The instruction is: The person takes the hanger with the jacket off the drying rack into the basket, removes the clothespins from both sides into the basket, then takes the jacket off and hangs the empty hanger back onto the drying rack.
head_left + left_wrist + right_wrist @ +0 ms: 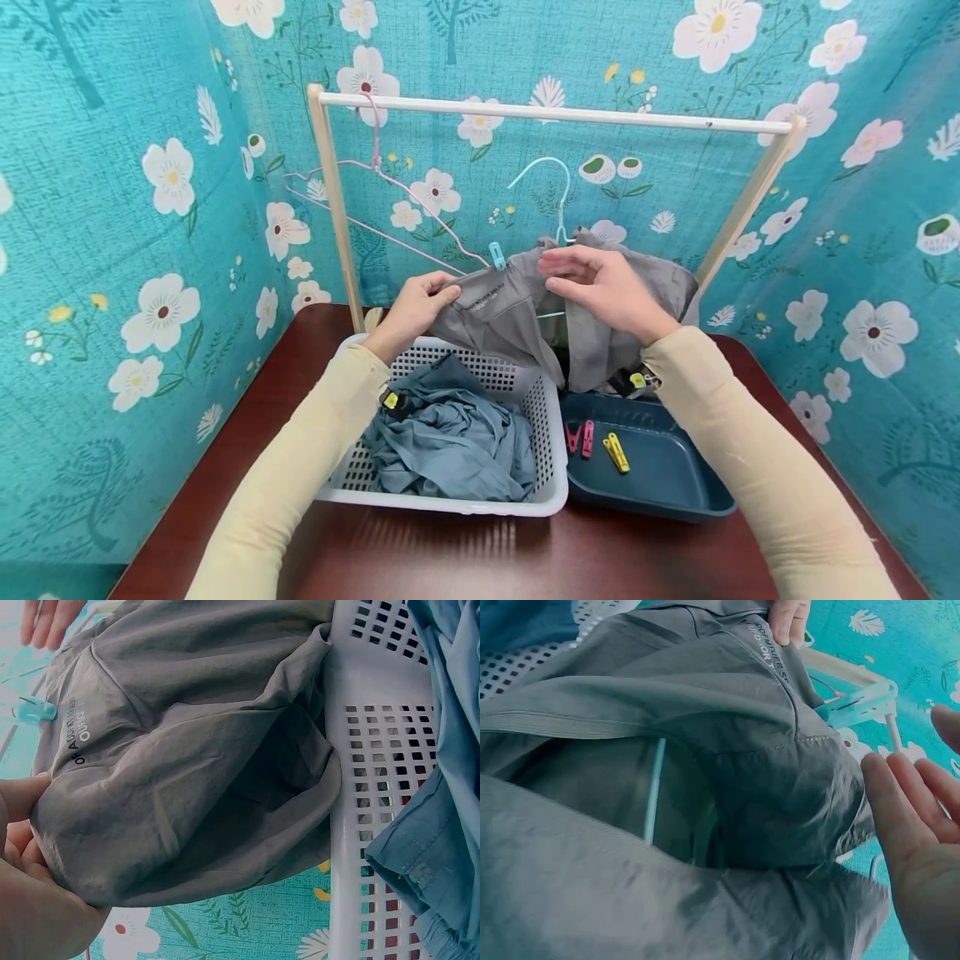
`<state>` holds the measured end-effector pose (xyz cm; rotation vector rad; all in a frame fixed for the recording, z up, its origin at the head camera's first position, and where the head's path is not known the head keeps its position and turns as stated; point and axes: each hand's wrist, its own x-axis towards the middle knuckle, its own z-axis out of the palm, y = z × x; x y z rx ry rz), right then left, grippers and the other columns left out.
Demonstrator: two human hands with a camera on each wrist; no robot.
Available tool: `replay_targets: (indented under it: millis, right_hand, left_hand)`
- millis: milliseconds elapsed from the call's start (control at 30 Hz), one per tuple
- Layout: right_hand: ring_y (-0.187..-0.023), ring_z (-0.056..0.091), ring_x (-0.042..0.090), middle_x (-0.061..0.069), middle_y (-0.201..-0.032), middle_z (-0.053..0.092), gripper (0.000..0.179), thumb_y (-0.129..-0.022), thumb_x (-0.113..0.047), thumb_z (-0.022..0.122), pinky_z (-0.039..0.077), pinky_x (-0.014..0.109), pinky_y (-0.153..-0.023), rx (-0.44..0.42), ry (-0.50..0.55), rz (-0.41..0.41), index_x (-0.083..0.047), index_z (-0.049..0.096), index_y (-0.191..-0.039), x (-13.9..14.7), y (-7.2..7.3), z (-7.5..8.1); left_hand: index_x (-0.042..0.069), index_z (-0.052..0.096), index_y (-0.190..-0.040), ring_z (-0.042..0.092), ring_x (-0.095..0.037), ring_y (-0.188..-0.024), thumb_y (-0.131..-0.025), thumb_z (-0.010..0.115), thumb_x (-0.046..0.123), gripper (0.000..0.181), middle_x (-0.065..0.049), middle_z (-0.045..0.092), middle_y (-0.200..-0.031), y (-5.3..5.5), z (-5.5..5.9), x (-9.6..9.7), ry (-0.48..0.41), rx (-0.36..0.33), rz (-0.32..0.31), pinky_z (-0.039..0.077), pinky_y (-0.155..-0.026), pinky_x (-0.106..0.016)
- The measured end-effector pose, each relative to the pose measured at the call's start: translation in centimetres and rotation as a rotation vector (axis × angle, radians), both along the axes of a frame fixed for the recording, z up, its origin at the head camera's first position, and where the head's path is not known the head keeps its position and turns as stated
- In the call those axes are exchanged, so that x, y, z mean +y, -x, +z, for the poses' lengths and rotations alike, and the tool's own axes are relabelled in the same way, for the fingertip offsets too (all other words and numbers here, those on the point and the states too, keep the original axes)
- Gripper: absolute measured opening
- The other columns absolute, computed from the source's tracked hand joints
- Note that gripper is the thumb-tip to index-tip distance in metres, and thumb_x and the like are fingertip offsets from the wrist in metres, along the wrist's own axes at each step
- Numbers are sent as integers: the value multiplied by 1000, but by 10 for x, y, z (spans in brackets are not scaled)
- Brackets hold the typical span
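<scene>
A grey garment [487,312] with printed lettering and an open front hangs on a light blue hanger [564,200], whose hook is below the rod and apart from it. My left hand [416,308] pinches the garment's left end between thumb and fingers, as the left wrist view also shows. A light blue clothespin [497,256] grips the fabric's upper edge, between my hands. Beside the hanger's neck is my right hand [600,283], its fingers extended. In the right wrist view, nothing is between those fingers [889,802]. The hanger's bar [655,791] shows through the front opening.
A pink hanger [375,142] hangs from the white rod [562,113] of a wooden rack. A white basket [555,442] holds blue-grey cloth [457,433]. Right of it, a dark blue tray [675,467] contains pink clothespins [587,439] and a yellow clothespin [617,452]. Flowered curtains surround the table.
</scene>
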<state>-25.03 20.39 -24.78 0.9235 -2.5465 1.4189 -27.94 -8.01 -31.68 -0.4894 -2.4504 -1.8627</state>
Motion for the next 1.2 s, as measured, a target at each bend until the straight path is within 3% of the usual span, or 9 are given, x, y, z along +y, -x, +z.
replay_targets:
  millis: [200,733,900,1200]
  right_hand:
    - [-114,56,19,9,-126,60,43,-92,-20,64,45,34,-92,53,-30,-21,-9,54,-133,-16,8,8]
    - [-120,53,29,13,-138,48,51,-96,-17,58,44,34,-94,84,-162,33,-6,41,-143,-44,19,12]
    - [-119,53,23,11,-141,46,49,-97,-19,56,44,34,-94,89,-221,35,-8,42,-142,-45,21,11]
    - [-112,58,24,12,-129,57,38,-96,-16,58,47,39,-90,220,-247,30,-5,56,-132,-47,23,10]
  left_hand:
    - [6,66,-110,52,-19,-82,-98,53,19,22,-7,64,-97,0,-1,3,-6,-2,-5,42,-70,-33]
    - [6,66,-109,47,-20,-79,-98,53,19,21,-7,58,-92,-1,0,6,7,9,-17,39,-66,-32]
    - [6,65,-111,48,-20,-80,-98,53,20,23,-8,59,-95,-2,0,5,9,-1,-26,39,-67,-32]
    - [6,66,-111,51,-18,-79,-98,54,20,23,-7,61,-97,0,0,6,15,-2,-24,41,-66,-31]
